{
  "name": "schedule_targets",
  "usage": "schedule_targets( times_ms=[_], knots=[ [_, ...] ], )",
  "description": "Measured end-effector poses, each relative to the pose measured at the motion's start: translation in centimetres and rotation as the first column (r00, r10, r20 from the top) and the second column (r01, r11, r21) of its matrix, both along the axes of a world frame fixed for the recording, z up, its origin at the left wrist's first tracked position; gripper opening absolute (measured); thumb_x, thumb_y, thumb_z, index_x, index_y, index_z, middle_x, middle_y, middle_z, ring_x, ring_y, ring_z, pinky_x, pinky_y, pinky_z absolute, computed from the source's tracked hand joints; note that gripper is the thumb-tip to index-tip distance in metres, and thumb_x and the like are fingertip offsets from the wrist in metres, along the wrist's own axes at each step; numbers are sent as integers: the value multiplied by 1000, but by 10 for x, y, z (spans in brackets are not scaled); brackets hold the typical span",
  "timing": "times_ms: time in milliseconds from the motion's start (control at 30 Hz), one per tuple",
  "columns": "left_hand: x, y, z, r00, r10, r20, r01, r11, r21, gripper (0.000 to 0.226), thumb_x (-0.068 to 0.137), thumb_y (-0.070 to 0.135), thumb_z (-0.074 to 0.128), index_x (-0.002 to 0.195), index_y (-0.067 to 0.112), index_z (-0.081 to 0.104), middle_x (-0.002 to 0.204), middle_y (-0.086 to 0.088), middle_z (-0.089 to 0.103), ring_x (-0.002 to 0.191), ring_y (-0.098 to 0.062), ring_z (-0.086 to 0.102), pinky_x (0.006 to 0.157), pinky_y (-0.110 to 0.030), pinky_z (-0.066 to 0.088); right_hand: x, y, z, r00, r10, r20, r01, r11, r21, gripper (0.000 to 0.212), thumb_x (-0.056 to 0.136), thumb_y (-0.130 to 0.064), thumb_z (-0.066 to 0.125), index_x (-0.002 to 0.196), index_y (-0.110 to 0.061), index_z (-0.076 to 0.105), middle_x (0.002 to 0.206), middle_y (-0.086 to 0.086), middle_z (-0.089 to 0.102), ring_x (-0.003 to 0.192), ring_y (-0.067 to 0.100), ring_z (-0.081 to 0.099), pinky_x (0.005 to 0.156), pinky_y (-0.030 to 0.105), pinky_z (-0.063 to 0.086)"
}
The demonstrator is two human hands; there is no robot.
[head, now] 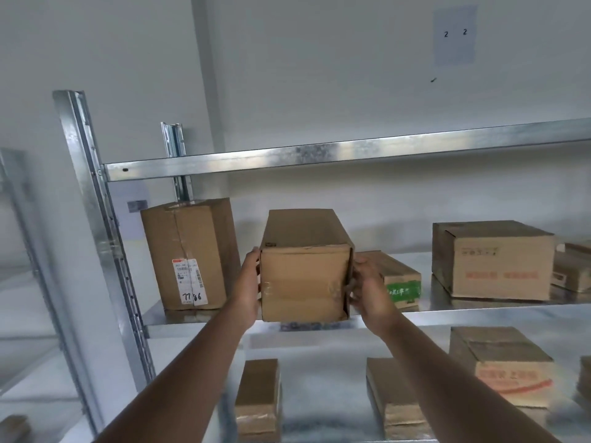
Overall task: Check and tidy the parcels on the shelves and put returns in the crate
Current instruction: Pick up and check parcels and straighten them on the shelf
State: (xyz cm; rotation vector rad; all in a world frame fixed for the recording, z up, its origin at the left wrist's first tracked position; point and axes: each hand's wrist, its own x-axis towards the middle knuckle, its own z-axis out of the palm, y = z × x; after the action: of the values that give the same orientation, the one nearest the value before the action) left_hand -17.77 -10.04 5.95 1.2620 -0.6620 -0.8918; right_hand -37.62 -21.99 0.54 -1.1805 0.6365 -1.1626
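A long brown cardboard parcel (pixel 303 276) lies end-on at the front of the middle metal shelf (pixel 447 314), its taped end facing me. My left hand (pixel 248 282) grips its left side, and my right hand (pixel 367 289) grips its right side with fingers curled round the front edge. A tall parcel (pixel 188 254) with a white label marked 7786 stands to the left. Behind my right hand is a low box with a green band (pixel 401 282). A wider box (pixel 492 260) sits further right.
The upper shelf beam (pixel 319 155) crosses just above the parcels. A steel upright (pixel 96 225) stands at the left. On the lower shelf are several more boxes (pixel 259 401) (pixel 396 401) (pixel 505 366). A sheet marked 2 2 (pixel 454 33) hangs on the wall.
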Motion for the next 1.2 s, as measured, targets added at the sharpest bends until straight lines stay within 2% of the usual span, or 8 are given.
schedule_targets(
  times_ms=[133, 233, 333, 433, 500, 767, 1033, 1200],
  knots=[
    [11, 5, -2, 1000, 13, 6, -13, 1000, -17, 68, 73, 79, 49, 119, 34, 69, 120, 0, 72, 110, -28, 67, 89, -50, 56, -1, 5, -1, 1000, 18, 25, -19, 999, 32, 51, 85, -51, 52, 124, -20, 66, 115, 0, 71, 82, 12, 64, 78, 37, 55],
    [19, 7, -1, 1000, 13, 12, -12, 999, -42, 72, 75, 74, 50, 118, 17, 66, 116, -5, 72, 102, -29, 66, 85, -50, 54, -5, 7, 4, 1000, -4, 26, 2, 998, 61, 47, 88, -47, 50, 115, -12, 67, 106, 1, 71, 75, 11, 66, 65, 31, 54],
    [32, 8, -1, 999, 35, -6, -35, 998, -59, 52, 88, 60, 46, 113, 18, 64, 105, -8, 70, 92, -28, 65, 74, -43, 53, -9, 7, 13, 998, 0, 61, -4, 998, 60, 46, 94, -44, 50, 123, -12, 63, 101, 4, 67, 73, 13, 68, 55, 27, 51],
    [37, 9, -1, 1000, -7, -26, 6, 999, -52, 60, 82, 63, 50, 121, 20, 67, 99, -9, 74, 94, -33, 69, 76, -43, 55, -4, 11, 21, 1000, 15, 4, -15, 998, 65, 64, 82, -62, 61, 129, -18, 67, 124, 16, 71, 115, 34, 68, 92, 46, 53],
    [35, 11, -2, 999, -47, -9, 47, 998, -53, 55, 89, 60, 48, 116, 19, 73, 102, -11, 76, 100, -35, 71, 83, -44, 58, 0, 15, 22, 999, 20, -41, -19, 1000, 23, 60, 84, -64, 56, 124, -21, 72, 125, 12, 72, 121, 33, 65, 108, 53, 47],
    [43, 15, -14, 1000, -9, 28, 11, 997, -73, 37, 85, 54, 53, 96, 23, 70, 90, -8, 67, 87, -27, 63, 78, -38, 48, 3, 32, 16, 995, 62, -77, -64, 998, -25, 49, 93, -52, 45, 125, -24, 70, 130, 4, 70, 127, 25, 62, 110, 55, 47],
    [29, 30, -10, 997, -18, 69, 23, 996, -86, 34, 91, 49, 47, 98, 24, 69, 101, -7, 70, 99, -27, 64, 74, -36, 49, 4, 42, 14, 991, -111, -73, 102, 987, -123, 53, 85, -45, 51, 102, 2, 66, 104, 17, 73, 101, 39, 69, 93, 49, 54],
    [33, 32, -3, 997, -1, 73, 15, 981, -196, 48, 86, 47, 49, 117, 16, 68, 116, -15, 70, 117, -38, 62, 92, -46, 50, -1, 44, 26, 997, -81, -14, 80, 995, -59, 40, 98, -41, 41, 111, -24, 75, 114, 0, 77, 112, 19, 70, 106, 41, 47]
  ],
)
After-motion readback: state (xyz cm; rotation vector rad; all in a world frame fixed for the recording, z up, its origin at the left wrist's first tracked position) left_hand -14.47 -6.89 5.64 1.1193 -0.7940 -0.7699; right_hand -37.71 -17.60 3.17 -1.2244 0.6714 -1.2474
